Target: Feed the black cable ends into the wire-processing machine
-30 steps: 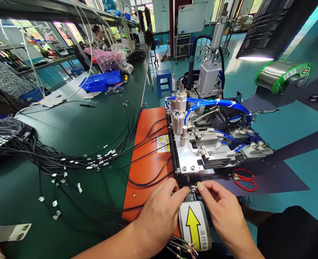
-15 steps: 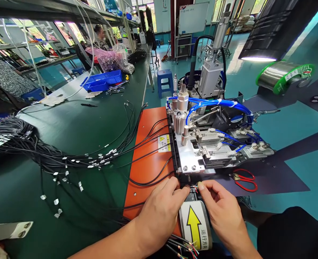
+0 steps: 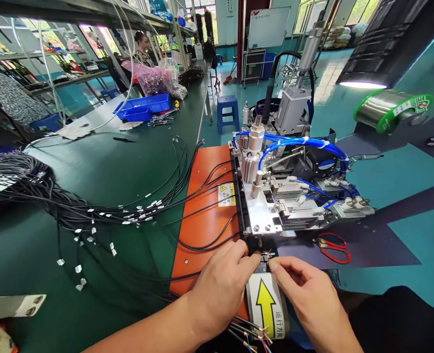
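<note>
My left hand [image 3: 226, 279] is closed at the front of the machine [image 3: 264, 206], its thumb and forefinger pressed on the end of a black cable, mostly hidden beneath the hand. Thin coloured wires [image 3: 269, 254] fan out from that end, over a small black fixture [image 3: 263, 267]. Just right of it, my right hand [image 3: 308, 294] is closed in a pinch at a thin wire; the fingertips cover most of it. Below the fixture is a plate with a yellow arrow [image 3: 265, 306]. More stripped cable ends [image 3: 257, 336] lie under my left wrist.
Black cables with white tags [image 3: 139, 215] stretch over the green table [image 3: 128, 166] and orange plate [image 3: 205, 196]. Red-handled scissors [image 3: 334, 247] lie right of the machine. A solder spool [image 3: 389, 110] and a lamp [image 3: 378, 49] hang at upper right. A person [image 3: 143, 49] sits far back.
My right hand has shifted slightly down, and the coloured wire ends now show above its fingertips. My left hand stays at the fixture. The view has shifted slightly.
</note>
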Action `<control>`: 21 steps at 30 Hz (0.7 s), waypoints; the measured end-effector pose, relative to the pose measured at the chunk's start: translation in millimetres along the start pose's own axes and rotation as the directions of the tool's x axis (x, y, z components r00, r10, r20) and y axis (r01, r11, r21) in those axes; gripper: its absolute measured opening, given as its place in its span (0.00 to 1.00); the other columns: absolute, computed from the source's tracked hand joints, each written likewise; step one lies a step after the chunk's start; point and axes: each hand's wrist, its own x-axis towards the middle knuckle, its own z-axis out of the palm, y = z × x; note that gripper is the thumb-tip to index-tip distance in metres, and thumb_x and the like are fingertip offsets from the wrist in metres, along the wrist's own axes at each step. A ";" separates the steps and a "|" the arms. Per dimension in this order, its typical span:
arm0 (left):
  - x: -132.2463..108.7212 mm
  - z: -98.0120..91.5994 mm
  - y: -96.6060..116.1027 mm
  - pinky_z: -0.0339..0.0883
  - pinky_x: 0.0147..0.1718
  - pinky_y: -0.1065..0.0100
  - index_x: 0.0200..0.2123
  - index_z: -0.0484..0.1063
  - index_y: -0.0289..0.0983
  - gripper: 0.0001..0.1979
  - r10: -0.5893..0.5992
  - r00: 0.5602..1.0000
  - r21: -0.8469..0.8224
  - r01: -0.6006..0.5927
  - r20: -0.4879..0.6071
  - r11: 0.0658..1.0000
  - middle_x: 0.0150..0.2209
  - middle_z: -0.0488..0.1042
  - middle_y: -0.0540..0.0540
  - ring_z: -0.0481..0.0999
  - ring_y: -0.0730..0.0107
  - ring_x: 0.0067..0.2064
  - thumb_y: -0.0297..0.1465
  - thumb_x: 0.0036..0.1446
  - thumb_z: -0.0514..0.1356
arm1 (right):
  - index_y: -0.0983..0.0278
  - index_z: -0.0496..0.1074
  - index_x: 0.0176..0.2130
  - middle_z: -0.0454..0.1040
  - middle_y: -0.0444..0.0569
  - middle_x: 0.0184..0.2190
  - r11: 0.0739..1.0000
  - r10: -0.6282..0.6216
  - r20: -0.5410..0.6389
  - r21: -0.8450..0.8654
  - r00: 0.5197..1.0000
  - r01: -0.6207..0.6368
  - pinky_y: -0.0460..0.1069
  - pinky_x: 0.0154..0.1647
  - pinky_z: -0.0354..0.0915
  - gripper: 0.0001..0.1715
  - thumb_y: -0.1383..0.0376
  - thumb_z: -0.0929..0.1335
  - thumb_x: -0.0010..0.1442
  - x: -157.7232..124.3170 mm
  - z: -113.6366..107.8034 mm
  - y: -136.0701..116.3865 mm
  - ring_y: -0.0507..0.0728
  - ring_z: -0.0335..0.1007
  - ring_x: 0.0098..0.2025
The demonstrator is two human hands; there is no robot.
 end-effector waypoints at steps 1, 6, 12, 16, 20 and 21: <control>-0.2 0.2 0.1 0.73 0.35 0.60 0.50 0.73 0.35 0.14 -0.001 1.000 0.000 0.001 0.000 1.000 0.39 0.70 0.43 0.70 0.60 0.37 0.21 0.63 0.55 | 0.63 0.79 0.42 0.79 0.48 0.31 1.000 0.000 -0.007 -0.005 1.000 0.000 0.50 0.39 0.71 0.28 0.43 0.71 0.56 0.2 1.3 -0.9 0.63 0.76 0.40; -0.3 0.0 1.2 0.73 0.35 0.61 0.50 0.73 0.35 0.14 -0.010 1.000 0.007 0.010 0.004 1.000 0.38 0.70 0.44 0.70 0.61 0.37 0.21 0.64 0.55 | 0.62 0.79 0.39 0.78 0.47 0.28 0.995 -0.031 -0.083 -0.099 0.996 0.023 0.50 0.36 0.71 0.25 0.44 0.70 0.58 0.3 6.0 -6.8 0.61 0.76 0.37; 0.7 -0.1 0.0 0.72 0.35 0.61 0.50 0.73 0.35 0.15 -0.006 1.000 0.013 0.006 0.001 1.000 0.38 0.69 0.44 0.69 0.61 0.37 0.20 0.63 0.55 | 0.59 0.76 0.34 0.76 0.43 0.27 0.923 -0.256 -0.129 -0.327 0.958 0.203 0.47 0.28 0.66 0.21 0.46 0.66 0.63 -1.3 2.3 -8.5 0.54 0.72 0.27; -0.3 0.0 -0.3 0.71 0.35 0.61 0.51 0.73 0.35 0.16 0.003 1.000 0.013 -0.003 -0.006 1.000 0.39 0.69 0.44 0.69 0.61 0.37 0.20 0.63 0.55 | 0.58 0.75 0.34 0.75 0.41 0.27 0.877 -0.361 -0.096 -0.374 0.928 0.302 0.47 0.28 0.65 0.19 0.49 0.65 0.66 2.0 -0.7 -5.8 0.53 0.70 0.27; -0.2 0.5 0.4 0.71 0.35 0.61 0.51 0.73 0.35 0.15 0.007 1.000 0.008 -0.007 -0.010 1.000 0.39 0.69 0.44 0.69 0.61 0.37 0.20 0.63 0.55 | 0.57 0.74 0.34 0.74 0.41 0.29 0.849 -0.408 -0.075 -0.398 0.910 0.348 0.47 0.30 0.65 0.17 0.51 0.64 0.68 5.6 -2.0 -2.1 0.52 0.70 0.29; 0.0 0.6 0.5 0.71 0.35 0.61 0.51 0.73 0.36 0.15 0.005 1.000 0.009 -0.005 -0.010 1.000 0.39 0.69 0.44 0.69 0.61 0.37 0.20 0.63 0.55 | 0.57 0.74 0.34 0.74 0.41 0.29 0.847 -0.410 -0.073 -0.399 0.909 0.351 0.48 0.31 0.65 0.17 0.51 0.64 0.68 6.1 -2.4 -1.2 0.52 0.70 0.29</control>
